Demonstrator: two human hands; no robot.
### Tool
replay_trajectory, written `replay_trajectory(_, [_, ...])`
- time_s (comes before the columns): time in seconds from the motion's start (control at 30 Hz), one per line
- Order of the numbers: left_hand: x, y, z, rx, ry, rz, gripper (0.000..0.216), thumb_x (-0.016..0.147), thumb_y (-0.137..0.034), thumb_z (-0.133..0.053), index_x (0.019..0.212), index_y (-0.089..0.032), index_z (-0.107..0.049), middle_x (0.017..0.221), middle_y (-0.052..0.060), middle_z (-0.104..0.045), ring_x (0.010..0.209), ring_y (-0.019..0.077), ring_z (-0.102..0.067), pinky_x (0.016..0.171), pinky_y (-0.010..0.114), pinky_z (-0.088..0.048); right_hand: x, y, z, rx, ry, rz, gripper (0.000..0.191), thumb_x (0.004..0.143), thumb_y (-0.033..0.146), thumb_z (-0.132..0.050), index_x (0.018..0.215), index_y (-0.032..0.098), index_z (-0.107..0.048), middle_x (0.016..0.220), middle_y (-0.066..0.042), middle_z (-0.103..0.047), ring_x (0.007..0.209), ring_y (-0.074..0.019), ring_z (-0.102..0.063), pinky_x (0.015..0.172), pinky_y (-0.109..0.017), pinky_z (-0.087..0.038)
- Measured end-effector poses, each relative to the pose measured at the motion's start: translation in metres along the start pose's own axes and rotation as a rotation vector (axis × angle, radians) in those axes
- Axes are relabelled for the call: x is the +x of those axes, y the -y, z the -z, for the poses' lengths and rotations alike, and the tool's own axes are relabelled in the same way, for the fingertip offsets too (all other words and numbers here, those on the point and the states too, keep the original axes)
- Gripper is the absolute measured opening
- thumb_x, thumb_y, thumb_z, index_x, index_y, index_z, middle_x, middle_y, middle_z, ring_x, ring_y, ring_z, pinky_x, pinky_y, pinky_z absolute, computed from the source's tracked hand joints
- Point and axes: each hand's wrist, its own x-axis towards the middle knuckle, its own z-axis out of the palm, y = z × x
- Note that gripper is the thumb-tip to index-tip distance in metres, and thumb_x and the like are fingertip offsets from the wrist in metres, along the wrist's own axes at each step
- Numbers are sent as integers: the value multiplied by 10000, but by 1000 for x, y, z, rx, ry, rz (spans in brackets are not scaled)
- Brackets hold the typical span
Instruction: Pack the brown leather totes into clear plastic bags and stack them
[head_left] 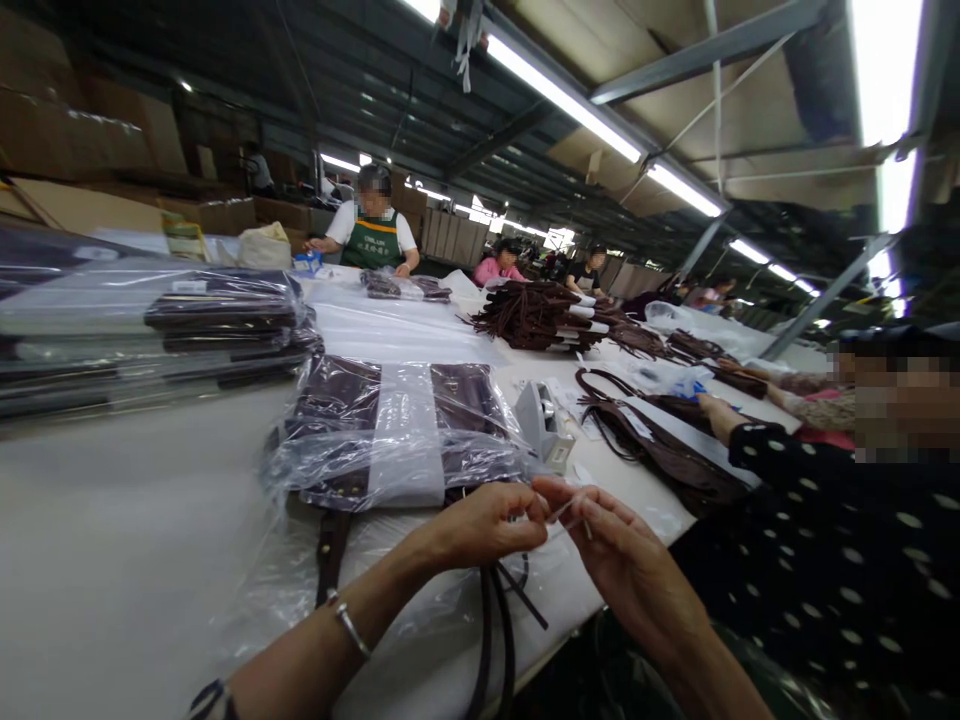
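My left hand (491, 522), with a bangle at the wrist, is pinched closed at the near edge of a dark brown bag (337, 400). The bag lies flat inside a clear plastic sleeve (300, 465), with a white paper band (405, 430) around its middle. Close beside it, my right hand (619, 555) also has its fingers pinched together. A thin whitish strip (564, 508) runs between the fingertips of both hands; its kind is too small to make out. Dark straps (487, 620) hang from the bag toward the table's front edge.
A small grey dispenser-like device (541, 425) stands just beyond my hands. Wrapped brown bags (225, 310) are stacked at left. Brown strapped pieces (540, 315) are piled farther back. At right, a co-worker in a dotted sleeve (780, 450) reaches over another brown bag (675, 455).
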Motion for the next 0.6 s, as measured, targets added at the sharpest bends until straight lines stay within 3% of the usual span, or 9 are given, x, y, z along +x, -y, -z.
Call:
replay_trajectory(0.13, [-1, 0, -4, -130, 141, 37, 226, 857, -350, -607, 954, -157, -675, 872, 10, -671, 805, 141, -598, 759, 246, -448, -9, 10, -2, 146, -5, 18, 242, 724, 398, -819, 787, 194, -705, 847, -24, -686, 761, -123, -621, 760, -255, -512])
replay_trajectory(0.2, [-2, 0, 6, -117, 91, 46, 274, 853, -343, -605, 1053, -162, -654, 932, 30, -687, 823, 149, -611, 747, 250, -461, -13, 17, 1, 139, -1, -16, 244, 730, 377, -824, 762, 180, -682, 754, 12, -641, 522, -30, -496, 509, -160, -424])
replay_trajectory(0.27, [-3, 1, 22, 46, -30, 71, 237, 864, -291, -551, 1039, -169, -655, 942, 39, -696, 829, 157, -619, 744, 258, -468, -17, 20, 5, 75, 39, -117, 263, 723, 374, -832, 757, 170, -669, 687, 32, -612, 386, 25, -327, 362, -131, -221])
replay_trajectory(0.33, [-5, 5, 37, 317, -116, 120, 210, 867, -237, -495, 943, -179, -682, 924, 41, -706, 838, 170, -626, 763, 272, -466, -18, 19, 8, -16, 112, -247, 302, 702, 400, -843, 769, 166, -665, 621, 39, -594, 336, 39, -243, 337, -144, -101])
replay_trajectory(0.4, [-7, 11, 46, 576, -122, 205, 226, 864, -224, -481, 898, -201, -703, 928, 41, -722, 860, 193, -640, 770, 289, -460, -16, 11, 9, -110, 181, -350, 340, 696, 437, -838, 783, 160, -660, 576, 36, -587, 322, 33, -238, 337, -157, -88])
replay_trajectory(0.5, [-10, 22, 43, 781, -47, 297, 212, 869, -289, -510, 933, -238, -706, 946, 33, -737, 873, 223, -662, 729, 297, -455, -6, -10, 6, -220, 216, -410, 392, 701, 478, -811, 863, 150, -669, 596, 20, -614, 324, 23, -255, 343, -173, -100])
replay_trajectory(0.6, [-11, 30, 31, 867, -15, 316, 185, 844, -340, -576, 960, -238, -678, 953, 33, -732, 867, 228, -666, 690, 285, -446, 13, -32, 6, -300, 173, -361, 487, 696, 510, -778, 1001, 149, -660, 665, 16, -635, 344, 13, -271, 359, -181, -113])
